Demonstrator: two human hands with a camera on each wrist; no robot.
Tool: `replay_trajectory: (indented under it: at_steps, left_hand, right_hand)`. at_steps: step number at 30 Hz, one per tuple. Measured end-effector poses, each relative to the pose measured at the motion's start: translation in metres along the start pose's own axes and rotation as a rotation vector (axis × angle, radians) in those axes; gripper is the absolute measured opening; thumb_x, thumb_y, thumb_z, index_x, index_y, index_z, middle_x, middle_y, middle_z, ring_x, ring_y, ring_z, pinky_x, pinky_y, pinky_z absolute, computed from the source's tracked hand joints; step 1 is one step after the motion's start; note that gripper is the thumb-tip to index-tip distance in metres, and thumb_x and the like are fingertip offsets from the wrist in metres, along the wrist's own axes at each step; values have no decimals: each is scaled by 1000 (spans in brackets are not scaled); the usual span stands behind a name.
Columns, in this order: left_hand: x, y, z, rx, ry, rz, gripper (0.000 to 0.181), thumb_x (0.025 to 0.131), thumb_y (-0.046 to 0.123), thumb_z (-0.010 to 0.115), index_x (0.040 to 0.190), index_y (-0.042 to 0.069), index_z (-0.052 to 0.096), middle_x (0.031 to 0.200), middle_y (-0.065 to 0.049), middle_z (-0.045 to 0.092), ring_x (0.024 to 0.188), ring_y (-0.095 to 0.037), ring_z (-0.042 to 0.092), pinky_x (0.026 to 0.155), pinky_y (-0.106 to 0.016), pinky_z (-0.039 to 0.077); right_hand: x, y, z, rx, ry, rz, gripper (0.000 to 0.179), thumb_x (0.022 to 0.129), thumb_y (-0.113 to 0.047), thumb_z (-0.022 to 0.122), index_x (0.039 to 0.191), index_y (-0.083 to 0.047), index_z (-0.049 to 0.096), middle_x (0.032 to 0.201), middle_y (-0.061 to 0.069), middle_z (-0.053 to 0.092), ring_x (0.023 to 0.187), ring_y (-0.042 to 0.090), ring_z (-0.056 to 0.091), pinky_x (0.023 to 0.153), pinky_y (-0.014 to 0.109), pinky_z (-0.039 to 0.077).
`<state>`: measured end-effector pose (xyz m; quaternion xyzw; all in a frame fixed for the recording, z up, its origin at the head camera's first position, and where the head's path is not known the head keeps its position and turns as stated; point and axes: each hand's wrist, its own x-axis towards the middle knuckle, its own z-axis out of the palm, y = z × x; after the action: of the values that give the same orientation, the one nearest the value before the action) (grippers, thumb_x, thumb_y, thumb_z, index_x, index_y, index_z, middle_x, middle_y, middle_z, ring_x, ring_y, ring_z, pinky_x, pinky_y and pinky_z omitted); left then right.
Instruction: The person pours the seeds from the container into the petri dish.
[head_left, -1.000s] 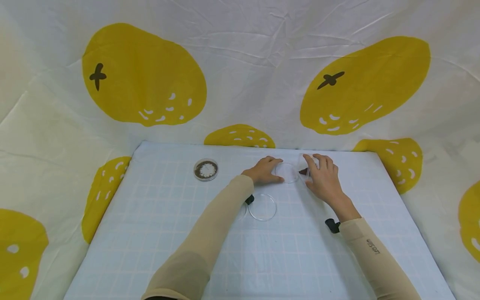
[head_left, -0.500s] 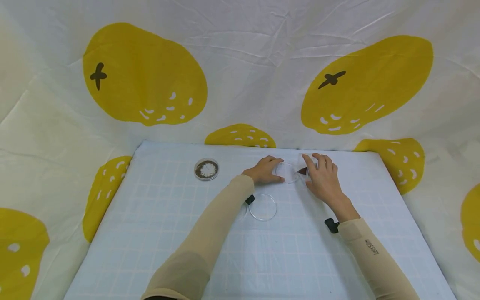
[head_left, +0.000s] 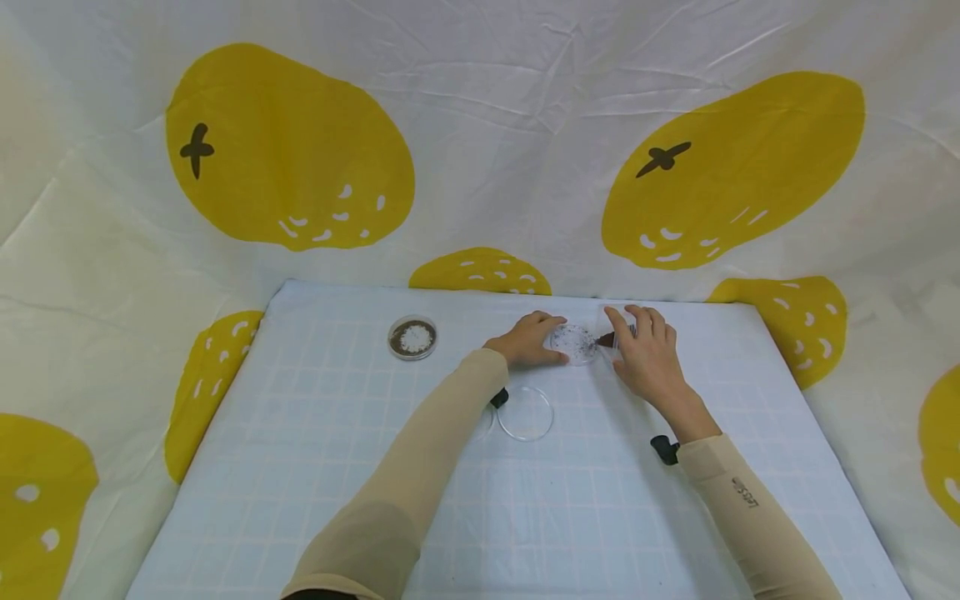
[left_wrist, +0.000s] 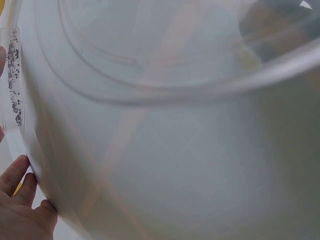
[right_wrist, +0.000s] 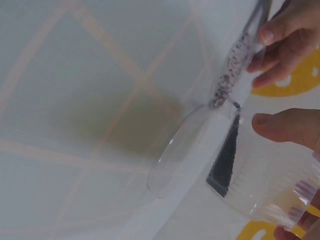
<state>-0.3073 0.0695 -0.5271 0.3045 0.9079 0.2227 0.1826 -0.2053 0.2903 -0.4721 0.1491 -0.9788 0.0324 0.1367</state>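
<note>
Two hands share the pour: the left hand (head_left: 528, 340) pinches the rim of a dish (head_left: 577, 360) between thumb and fingers, while the right hand (head_left: 651, 358) grips a tilted cup (right_wrist: 267, 175), its mouth at the dish's right edge. The dish lies on the far part of the cloth (head_left: 517, 533), right of centre, speckled with dark grains (right_wrist: 232, 65). To pour well, I'd judge, the cup's lip should sit low and just inside the rim, so that nothing spills on the cloth; a small tilt with light taps should beat one steep tip, as a loose heap like this could slide out all at once. A firm left pinch should stop the dish skidding. By count: one cup, one dish under it, one full dish (head_left: 412, 357) at far left with brown and white contents, and two clear discs (head_left: 527, 439) nearer the person, one partly hidden by the left sleeve (head_left: 420, 450).
</note>
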Motion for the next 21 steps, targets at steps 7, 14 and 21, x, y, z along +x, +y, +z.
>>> replay_trajectory:
  at_steps: [7, 14, 21]
  left_hand:
    - [3, -2, 1, -1, 1, 2, 83, 89, 61, 67, 158, 29, 32, 156, -6, 32, 141, -23, 32, 112, -44, 34]
    - [3, -3, 2, -4, 1, -9, 83, 88, 62, 67, 157, 31, 32, 156, -5, 32, 141, -22, 32, 112, -45, 35]
    - [-1, 0, 1, -1, -4, -11, 83, 89, 61, 66, 158, 31, 31, 157, -5, 31, 141, -22, 32, 111, -45, 35]
  right_hand:
    - [0, 1, 0, -3, 1, -3, 97, 67, -4, 92, 147, -7, 38, 144, 31, 33, 131, 53, 28, 98, 72, 29]
    - [0, 2, 0, -10, -13, 3, 98, 67, -6, 92, 148, -9, 37, 145, 30, 32, 132, 53, 27, 99, 72, 28]
    - [0, 0, -3, -10, -23, 5, 98, 68, -6, 91, 149, -9, 36, 146, 30, 31, 133, 52, 26, 99, 72, 28]
